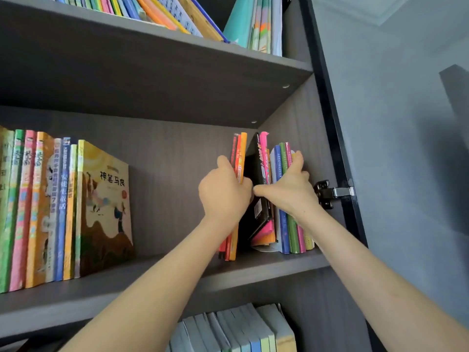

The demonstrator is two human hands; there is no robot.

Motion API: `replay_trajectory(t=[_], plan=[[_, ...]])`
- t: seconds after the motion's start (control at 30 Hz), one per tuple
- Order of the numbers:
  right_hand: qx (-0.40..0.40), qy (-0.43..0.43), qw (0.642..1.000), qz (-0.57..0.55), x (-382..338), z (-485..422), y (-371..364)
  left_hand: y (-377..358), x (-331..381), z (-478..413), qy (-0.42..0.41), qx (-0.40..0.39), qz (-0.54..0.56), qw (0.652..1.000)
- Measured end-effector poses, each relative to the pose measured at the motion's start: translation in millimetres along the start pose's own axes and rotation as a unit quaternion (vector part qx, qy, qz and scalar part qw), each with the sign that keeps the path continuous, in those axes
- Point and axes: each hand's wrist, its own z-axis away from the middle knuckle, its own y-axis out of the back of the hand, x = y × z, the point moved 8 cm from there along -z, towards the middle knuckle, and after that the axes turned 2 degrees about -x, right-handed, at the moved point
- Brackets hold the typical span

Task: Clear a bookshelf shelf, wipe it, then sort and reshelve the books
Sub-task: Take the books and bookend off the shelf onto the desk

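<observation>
A grey bookshelf (177, 153) fills the view, its dark door (330, 110) swung open at the right on a metal hinge (332, 193), with a pale wall (406, 97) beyond. The middle shelf (142, 280) carries a long row of picture books (50, 212) standing at its left end, the outermost one showing its yellow and brown cover, then a bare stretch of board, then a small group of books at the right end against the side panel. Leaning books (177, 13) crowd the shelf above, and grey-blue books (236, 331) stand on the shelf below. Both bare arms reach up to the right-end group. The left hand (223, 191) grips the thin red and orange books (239, 153), which stand upright a little apart from the rest; its thumb lies on their left side and its fingers (245, 185) curl round their front edge. The right hand (289, 189) holds the right bunch (286, 229) of blue, green and pink spines, its fingers (298, 158) hooked over the far side near the panel and its thumb stretched left across a black book (256, 168) that leans to the right against a pink book (264, 146). The thumb tip meets the left hand
</observation>
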Motion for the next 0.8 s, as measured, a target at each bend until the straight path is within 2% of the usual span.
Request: replay_trajectory(t=[0.17,0.33,0.53,0.7,0.8], plan=[[-0.001,0.047,0.997,0.065,-1,26,-13,15,-32,-9,0.077,-0.017,0.002,0.997],[0.015,0.044,0.999,0.023,-15,24,-10,8,-39,-10,0.08,-0.081,0.119,0.986],[0.012,0.054,0.996,0.063,-29,20,-22,8,-57,-15,0.138,-0.105,0.209,0.962],[-0.04,-0.011,0.998,0.055,-5,5,-11,3,-48,-11,0.109,-0.159,0.251,0.949],[-0.022,-0.03,0.997,0.074,4,0,-3,-7,-27,-12,0.049,-0.19,0.218,0.956]])
